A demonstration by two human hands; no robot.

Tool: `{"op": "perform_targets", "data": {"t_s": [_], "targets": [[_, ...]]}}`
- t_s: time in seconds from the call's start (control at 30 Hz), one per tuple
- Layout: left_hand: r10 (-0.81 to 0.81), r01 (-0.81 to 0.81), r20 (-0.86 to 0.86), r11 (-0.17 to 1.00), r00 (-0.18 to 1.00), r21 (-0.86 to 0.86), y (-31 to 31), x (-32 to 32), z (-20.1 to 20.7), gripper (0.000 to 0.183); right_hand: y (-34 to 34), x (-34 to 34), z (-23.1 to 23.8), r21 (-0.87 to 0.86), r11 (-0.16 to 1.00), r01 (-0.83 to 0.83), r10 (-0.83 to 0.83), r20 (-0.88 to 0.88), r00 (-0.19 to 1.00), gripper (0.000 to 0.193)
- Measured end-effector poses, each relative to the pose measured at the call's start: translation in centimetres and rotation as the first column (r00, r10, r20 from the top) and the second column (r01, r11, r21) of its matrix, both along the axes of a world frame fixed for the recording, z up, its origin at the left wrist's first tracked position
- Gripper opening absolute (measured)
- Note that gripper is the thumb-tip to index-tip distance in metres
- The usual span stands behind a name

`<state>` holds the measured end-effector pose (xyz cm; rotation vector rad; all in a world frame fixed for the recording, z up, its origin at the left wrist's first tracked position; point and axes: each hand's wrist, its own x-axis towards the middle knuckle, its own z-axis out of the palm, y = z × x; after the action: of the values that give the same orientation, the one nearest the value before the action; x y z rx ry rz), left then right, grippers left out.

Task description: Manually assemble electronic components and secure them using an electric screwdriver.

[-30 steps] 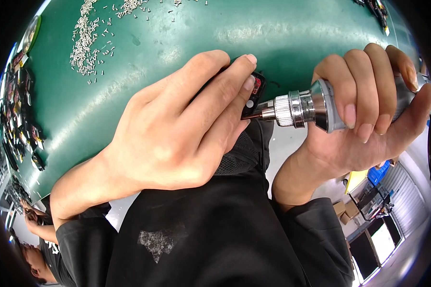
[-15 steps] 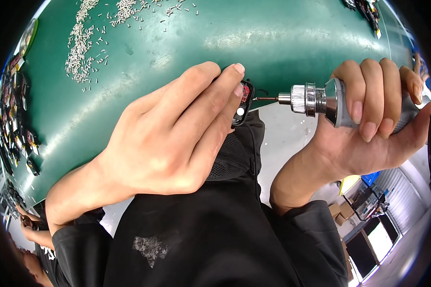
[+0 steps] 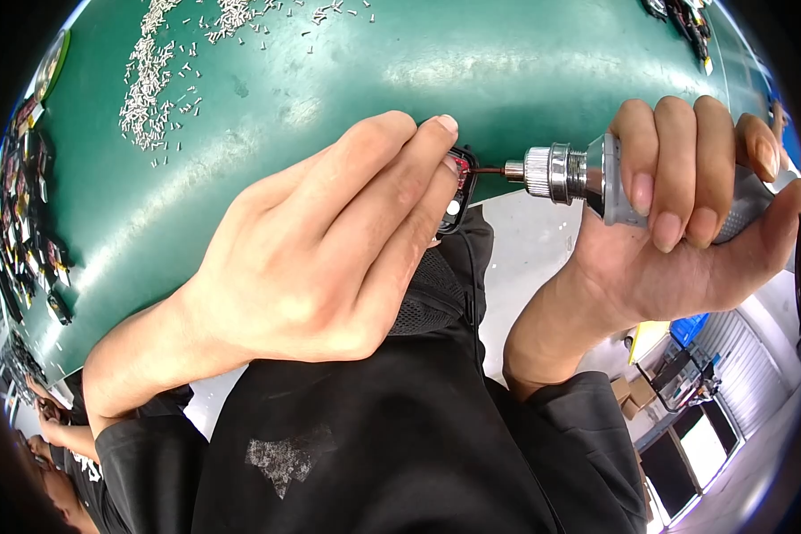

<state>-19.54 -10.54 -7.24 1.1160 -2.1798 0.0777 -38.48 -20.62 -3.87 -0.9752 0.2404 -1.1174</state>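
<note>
My left hand is closed round a small black electronic housing, its fingers covering most of it. The exposed end reveals a red part and a white round spot inside. An electric screwdriver with a silver ribbed collar and grey body lies sideways in my right hand, fingers wrapped over it. Its thin bit points left and meets the red area of the housing; whether a screw sits at the tip is hidden.
Loose silver screws are scattered across the far left of the green table. Many small black units lie along the left edge, with more black parts at the far right. Another person's arm shows at lower left.
My right hand has moved left and slightly up with the screwdriver, taking the bit from a small gap into the housing's red area. My left hand has hardly moved.
</note>
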Motion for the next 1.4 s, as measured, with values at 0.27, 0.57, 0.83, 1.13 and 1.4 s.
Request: {"op": "perform_targets", "data": {"t_s": [0.27,0.57,0.83,1.13,1.4], "targets": [[-0.010,0.010,-0.007,0.999,1.000,0.033,0.2,0.1,0.2,0.038,-0.5,0.1,0.6,-0.075,0.991,-0.115,0.107,-0.093,0.990,0.032],[-0.012,0.013,-0.018,0.999,1.000,0.030,0.3,0.0,0.0,0.037,-0.8,0.6,1.3,-0.107,0.958,-0.266,0.247,-0.164,0.955,0.033],[-0.062,0.075,-0.077,0.979,0.995,0.191,0.7,0.3,0.7,0.045,0.7,0.5,1.5,-0.039,0.999,-0.010,0.008,-0.053,0.999,0.027],[-0.052,0.067,-0.169,0.994,0.984,0.090,0.4,0.0,-0.4,0.045,2.5,1.0,2.0,0.172,0.982,0.076,-0.092,0.089,0.992,0.021],[-0.046,0.077,-0.177,0.982,0.983,0.175,0.7,0.1,0.1,0.046,3.7,1.7,2.0,0.220,0.962,0.160,-0.184,0.091,0.979,0.019]]}}
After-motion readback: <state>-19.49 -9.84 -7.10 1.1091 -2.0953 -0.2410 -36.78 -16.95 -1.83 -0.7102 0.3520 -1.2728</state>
